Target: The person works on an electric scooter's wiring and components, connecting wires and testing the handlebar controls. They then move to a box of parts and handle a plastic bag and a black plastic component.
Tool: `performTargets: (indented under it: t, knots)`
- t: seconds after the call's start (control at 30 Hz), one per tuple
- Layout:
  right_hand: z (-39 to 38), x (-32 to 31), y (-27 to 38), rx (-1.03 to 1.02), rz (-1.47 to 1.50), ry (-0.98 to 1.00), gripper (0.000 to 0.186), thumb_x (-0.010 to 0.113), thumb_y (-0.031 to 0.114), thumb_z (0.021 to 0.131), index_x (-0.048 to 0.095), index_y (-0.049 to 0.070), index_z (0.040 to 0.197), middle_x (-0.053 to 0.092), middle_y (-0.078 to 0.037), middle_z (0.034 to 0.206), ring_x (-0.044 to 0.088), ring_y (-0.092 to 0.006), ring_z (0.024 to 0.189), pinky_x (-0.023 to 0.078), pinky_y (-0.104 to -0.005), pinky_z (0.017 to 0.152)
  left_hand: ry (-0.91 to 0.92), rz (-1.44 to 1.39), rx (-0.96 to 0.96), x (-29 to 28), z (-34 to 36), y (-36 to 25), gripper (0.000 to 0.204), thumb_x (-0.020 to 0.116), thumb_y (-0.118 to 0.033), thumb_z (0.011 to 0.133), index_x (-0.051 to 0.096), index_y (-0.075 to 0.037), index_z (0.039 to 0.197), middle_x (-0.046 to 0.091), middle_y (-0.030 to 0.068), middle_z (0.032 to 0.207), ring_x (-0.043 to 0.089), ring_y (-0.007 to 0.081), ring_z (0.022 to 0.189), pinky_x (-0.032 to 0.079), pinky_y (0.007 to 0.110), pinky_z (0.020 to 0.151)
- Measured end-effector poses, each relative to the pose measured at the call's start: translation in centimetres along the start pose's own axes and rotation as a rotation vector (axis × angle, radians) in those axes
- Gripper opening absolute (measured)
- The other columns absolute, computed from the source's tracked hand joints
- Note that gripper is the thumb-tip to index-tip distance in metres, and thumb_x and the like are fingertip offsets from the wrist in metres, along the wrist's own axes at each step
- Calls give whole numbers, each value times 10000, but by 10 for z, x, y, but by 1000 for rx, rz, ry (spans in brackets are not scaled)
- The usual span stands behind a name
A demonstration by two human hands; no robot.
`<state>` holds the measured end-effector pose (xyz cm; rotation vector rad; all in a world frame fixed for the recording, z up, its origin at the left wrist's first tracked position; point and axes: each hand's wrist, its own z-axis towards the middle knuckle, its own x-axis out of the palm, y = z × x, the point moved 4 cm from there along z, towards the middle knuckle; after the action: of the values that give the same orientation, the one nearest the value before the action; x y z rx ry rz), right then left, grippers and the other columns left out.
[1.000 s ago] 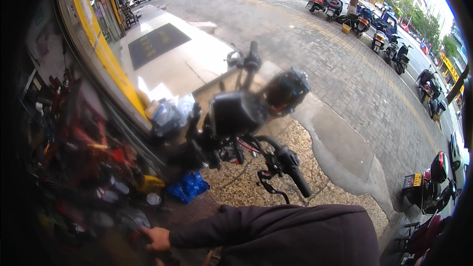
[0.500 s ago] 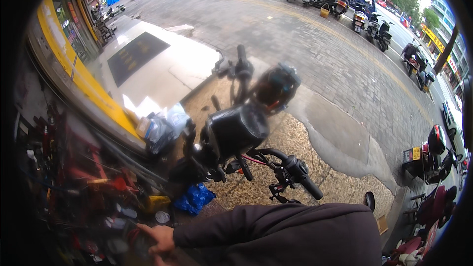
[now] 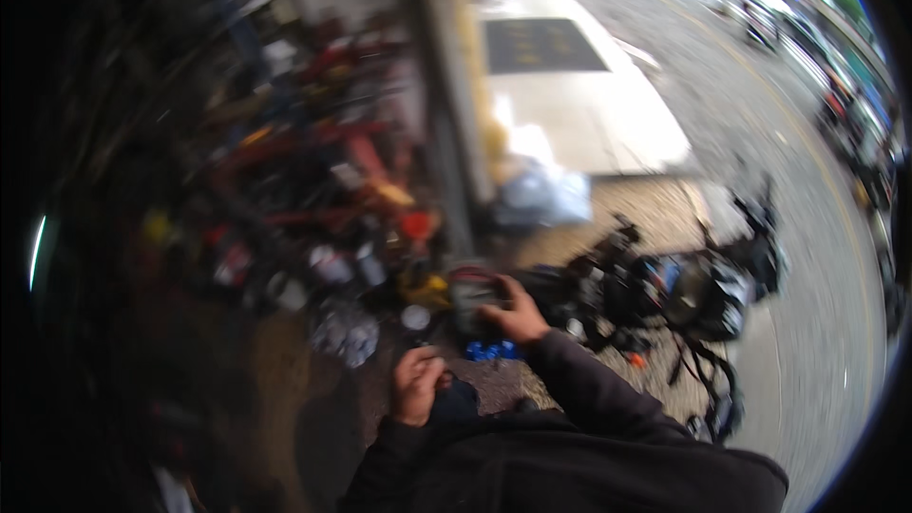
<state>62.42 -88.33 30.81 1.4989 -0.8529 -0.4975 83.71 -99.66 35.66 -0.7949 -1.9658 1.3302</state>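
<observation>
My right hand (image 3: 521, 315) has its fingers curled round the side of a dark grey object with a reddish top edge (image 3: 467, 296); blur hides its kind. Lower and to the left, my left hand (image 3: 415, 386) is closed, knuckles up, apart from that object. Whatever it may hold is hidden. Just right of my right hand lies the dark front of a motorcycle (image 3: 689, 294), with its handlebar and round lamp. A crumpled blue bag (image 3: 491, 351) is under my right wrist.
Tools, red frames and loose parts crowd the left, with an orange-red funnel-like piece (image 3: 416, 225) among them. A clear plastic bag (image 3: 344, 332) lies on the floor. Pale bags (image 3: 543, 195) rest by the yellow door post, near a white slab (image 3: 579, 104). Scooters line the street.
My view has swung left, towards the cluttered workshop side, and is blurred. My left hand has come into sight. The motorcycle now appears further right, and my right hand still touches the dark object.
</observation>
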Motion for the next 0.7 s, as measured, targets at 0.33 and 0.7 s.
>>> performTargets:
  t: [0.33, 0.7]
  knots:
    - [126, 186, 60, -51, 154, 322, 810, 734, 12, 873, 268, 18, 1536, 545, -148, 1357, 574, -239, 1199, 515, -370, 991, -242, -184, 57, -189, 62, -16, 119, 632, -68, 947, 629, -12, 1052, 625, 25, 866, 586, 110, 754, 487, 300, 687]
    - [228, 406, 106, -349, 62, 503, 927, 808, 75, 794, 261, -14, 1537, 470, -132, 1449, 466, -213, 1321, 363, -346, 1114, -551, -225, 136, -401, 68, -61, 66, 633, -103, 942, 608, -43, 950, 539, 2, 745, 475, 96, 613, 406, 296, 579]
